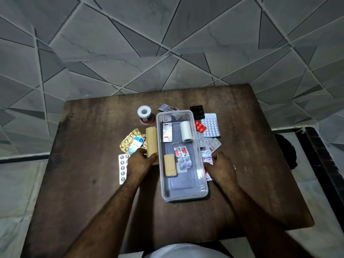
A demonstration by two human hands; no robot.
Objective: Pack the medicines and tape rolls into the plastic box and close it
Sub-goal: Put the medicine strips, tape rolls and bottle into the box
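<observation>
Silver blister strip (123, 167) — half hidden under left hand (140, 161).

Tan roll (151, 142), gold blister pack (128, 141)

Clear glossy plastic box (202, 190), matt worn wooden table (89, 164), foil strips (130, 140) (gold, crinkled)

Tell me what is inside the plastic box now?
Inside the plastic box: a white tape roll, a tan bandage and several blister strips. Anything beneath them is hidden.
</observation>
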